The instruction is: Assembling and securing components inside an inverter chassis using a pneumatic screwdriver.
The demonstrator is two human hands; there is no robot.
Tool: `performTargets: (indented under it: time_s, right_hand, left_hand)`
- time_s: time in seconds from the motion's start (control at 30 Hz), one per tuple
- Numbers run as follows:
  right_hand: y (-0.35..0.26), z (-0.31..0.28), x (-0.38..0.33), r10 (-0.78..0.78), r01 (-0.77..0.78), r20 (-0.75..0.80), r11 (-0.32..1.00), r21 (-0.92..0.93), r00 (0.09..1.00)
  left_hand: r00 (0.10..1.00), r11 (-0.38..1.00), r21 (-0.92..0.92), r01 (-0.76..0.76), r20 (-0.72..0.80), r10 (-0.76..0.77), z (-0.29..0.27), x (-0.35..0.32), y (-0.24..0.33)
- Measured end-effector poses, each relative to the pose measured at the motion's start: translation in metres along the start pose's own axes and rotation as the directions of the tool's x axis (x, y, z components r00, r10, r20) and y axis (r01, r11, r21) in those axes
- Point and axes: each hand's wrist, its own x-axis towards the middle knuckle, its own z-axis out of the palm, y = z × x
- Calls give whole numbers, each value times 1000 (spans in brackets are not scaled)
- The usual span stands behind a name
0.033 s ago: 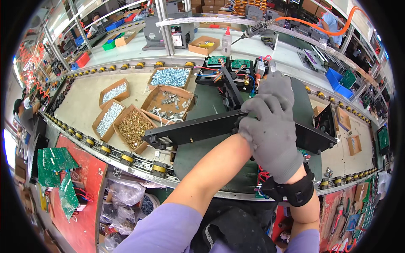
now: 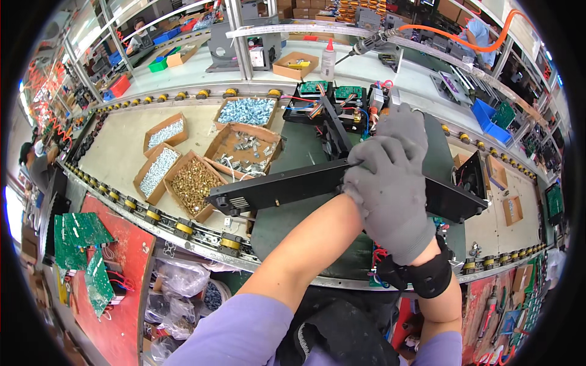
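- head view: long black panel (image 2: 281, 188) stood roughly on edge across the dark green surface (image 2: 305, 235), its left end out by the box of brass-coloured fasteners (image 2: 194, 183), its middle behind the gloves.
- right hand (image 2: 395, 192): grey glove, fingers curled together at the panel's upper edge; fingertips hidden, so could not tell how firmly, or on what, they had closed.
- left hand (image 2: 400, 125): forearm crossed beneath the right wrist; only some grey glove showed beyond the right hand. opening and hold could not be told.
- black upright strip (image 2: 336, 129) ran from behind the panel toward the wired unit with green boards (image 2: 349, 93); whether strip and panel were joined was unclear.
- judgement: work in hand looked like fitting or steadying at the panel's middle. best done with the panel held square, long left end not allowed to tip.
- judgement: crossed arms likely cost sight and leverage; uncrossing would have helped.
- judgement: pressure best kept even, and red wires (image 2: 379, 253) near the right wrist clear of the panel's lower edge, against pinching.
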Motion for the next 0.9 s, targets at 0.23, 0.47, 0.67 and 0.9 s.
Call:
performTargets:
  time_s: [0.23, 0.47, 0.67, 0.9]
  right_hand:
    - [-40, 8, -6, -46, 101, -186, 950, 296, 981]
    - [-23, 0, -46, 232, -182, -183, 951, 251, 955]
    - [-32, 12, -53, 136, -122, -211, 989, 79, 968]
    - [-19, 7, -64, 245, -137, -296, 929, 343, 923]
  left_hand:
    - [961, 866, -417, 277, 124, -248, 5, 18, -21]
    - [891, 692, -585, 423, 127, -437, -5, 35, -53]
    - [907, 798, -471, 375, 9, -421, -8, 31, -43]
    - [771, -376, -803, 462, 574, -278, -33, 30, -62]
